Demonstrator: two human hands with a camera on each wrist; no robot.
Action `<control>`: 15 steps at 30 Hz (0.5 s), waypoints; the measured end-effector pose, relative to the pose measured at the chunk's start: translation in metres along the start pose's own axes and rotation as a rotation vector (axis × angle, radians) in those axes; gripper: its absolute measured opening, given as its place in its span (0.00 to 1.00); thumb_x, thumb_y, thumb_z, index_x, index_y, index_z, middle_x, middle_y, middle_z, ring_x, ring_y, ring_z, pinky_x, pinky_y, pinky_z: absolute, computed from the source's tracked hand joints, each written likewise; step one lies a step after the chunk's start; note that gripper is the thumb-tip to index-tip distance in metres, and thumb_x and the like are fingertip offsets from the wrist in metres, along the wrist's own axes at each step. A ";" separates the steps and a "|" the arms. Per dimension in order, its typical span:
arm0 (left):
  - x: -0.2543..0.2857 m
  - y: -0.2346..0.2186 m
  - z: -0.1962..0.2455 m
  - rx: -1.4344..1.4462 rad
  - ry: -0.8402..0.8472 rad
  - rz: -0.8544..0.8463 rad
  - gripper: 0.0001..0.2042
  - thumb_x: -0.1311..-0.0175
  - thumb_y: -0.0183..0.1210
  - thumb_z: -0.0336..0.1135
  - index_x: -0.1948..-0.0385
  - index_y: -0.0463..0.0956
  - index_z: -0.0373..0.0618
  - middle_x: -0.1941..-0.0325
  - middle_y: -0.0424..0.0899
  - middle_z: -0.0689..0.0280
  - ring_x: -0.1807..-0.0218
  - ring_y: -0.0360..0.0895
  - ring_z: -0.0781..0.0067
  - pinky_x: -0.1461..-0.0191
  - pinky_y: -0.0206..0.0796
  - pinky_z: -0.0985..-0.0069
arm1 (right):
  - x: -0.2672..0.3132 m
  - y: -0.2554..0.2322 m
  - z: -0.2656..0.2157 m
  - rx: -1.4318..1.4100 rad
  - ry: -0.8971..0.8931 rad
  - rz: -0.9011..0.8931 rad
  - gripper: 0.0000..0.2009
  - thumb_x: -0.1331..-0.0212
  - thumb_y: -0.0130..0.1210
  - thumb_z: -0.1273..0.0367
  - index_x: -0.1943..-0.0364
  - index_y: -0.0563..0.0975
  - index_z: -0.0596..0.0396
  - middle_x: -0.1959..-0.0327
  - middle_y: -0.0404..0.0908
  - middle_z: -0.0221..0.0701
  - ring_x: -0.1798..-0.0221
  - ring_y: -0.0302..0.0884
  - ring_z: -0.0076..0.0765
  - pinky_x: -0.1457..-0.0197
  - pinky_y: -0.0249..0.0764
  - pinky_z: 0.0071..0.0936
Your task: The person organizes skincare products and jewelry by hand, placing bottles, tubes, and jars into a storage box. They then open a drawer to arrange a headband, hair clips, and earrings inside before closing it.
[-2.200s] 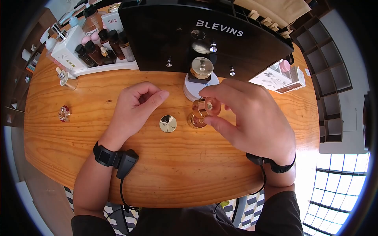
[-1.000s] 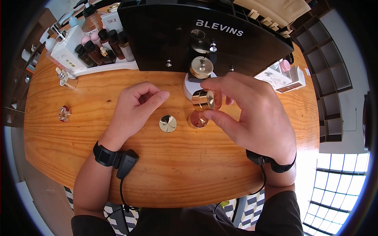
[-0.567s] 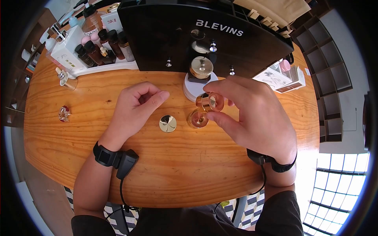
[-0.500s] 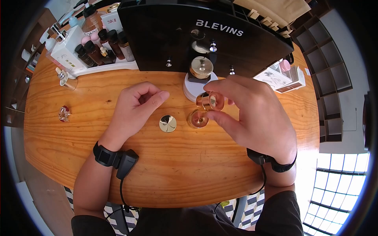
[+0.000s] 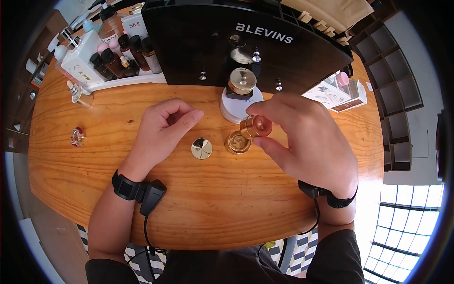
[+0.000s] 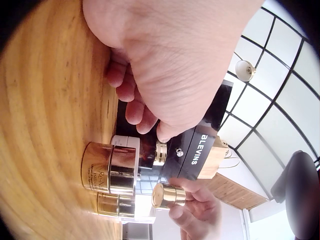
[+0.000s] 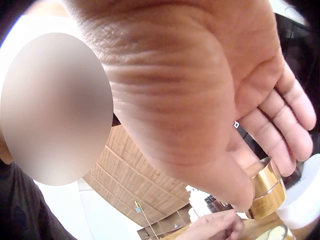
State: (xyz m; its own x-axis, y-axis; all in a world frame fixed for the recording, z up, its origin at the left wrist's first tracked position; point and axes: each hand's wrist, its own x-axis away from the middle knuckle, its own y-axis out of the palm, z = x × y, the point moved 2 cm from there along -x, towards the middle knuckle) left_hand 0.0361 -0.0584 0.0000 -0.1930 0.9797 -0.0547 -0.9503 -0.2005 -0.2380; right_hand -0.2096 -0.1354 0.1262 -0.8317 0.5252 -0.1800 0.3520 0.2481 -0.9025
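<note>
Between thumb and forefinger, my right hand (image 5: 309,142) pinches a small gold cream jar (image 5: 256,127), held tilted in the air. In the left wrist view this jar (image 6: 168,196) shows its shiny gold side. Just below it on the table stands a second gold jar (image 5: 238,143), partly overlapped by the held one in the head view. A third gold jar (image 5: 202,148) stands to the left, its lid shiny; the left wrist view shows lettering on this jar (image 6: 97,167). My left hand (image 5: 161,130) rests at the table with loosely curled fingers, holding nothing.
At the back, a black BLEVINS case (image 5: 203,52) spans the table (image 5: 189,199). Before it, a gold-lidded jar (image 5: 242,81) sits atop a white round container (image 5: 229,106). Bottles crowd a white tray (image 5: 125,84) at left; a small clear-and-red ornament (image 5: 77,137) lies nearer.
The right hand has shifted slightly right and toward the person, turning the jar in its fingers on the way. The left hand stays where it was.
</note>
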 end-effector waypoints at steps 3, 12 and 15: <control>0.000 0.000 0.000 0.002 0.002 0.000 0.12 0.27 0.70 0.39 0.65 0.85 0.39 0.74 0.76 0.79 0.70 0.65 0.90 0.67 0.57 0.84 | 0.000 -0.001 -0.001 0.014 0.016 -0.012 0.20 0.51 0.72 0.78 0.51 0.84 0.59 0.61 0.85 0.40 0.61 0.85 0.49 0.56 0.80 0.39; 0.000 0.001 0.001 0.009 0.000 -0.003 0.11 0.27 0.70 0.38 0.65 0.85 0.38 0.74 0.76 0.79 0.70 0.65 0.90 0.67 0.58 0.85 | -0.002 -0.004 -0.010 -0.138 -0.049 0.130 0.21 0.51 0.71 0.82 0.50 0.81 0.63 0.56 0.86 0.42 0.58 0.88 0.44 0.49 0.82 0.37; 0.001 0.000 0.003 0.009 -0.027 -0.012 0.11 0.27 0.70 0.38 0.65 0.85 0.38 0.74 0.76 0.79 0.70 0.65 0.90 0.67 0.58 0.85 | -0.002 -0.004 -0.011 -0.231 0.022 0.142 0.18 0.51 0.71 0.83 0.55 0.79 0.62 0.58 0.86 0.41 0.57 0.89 0.41 0.48 0.83 0.35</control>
State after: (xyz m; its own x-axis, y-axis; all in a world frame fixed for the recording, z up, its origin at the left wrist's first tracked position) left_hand 0.0350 -0.0577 0.0031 -0.1883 0.9818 -0.0256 -0.9548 -0.1891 -0.2294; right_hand -0.2043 -0.1284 0.1349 -0.7586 0.5846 -0.2879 0.5552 0.3486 -0.7551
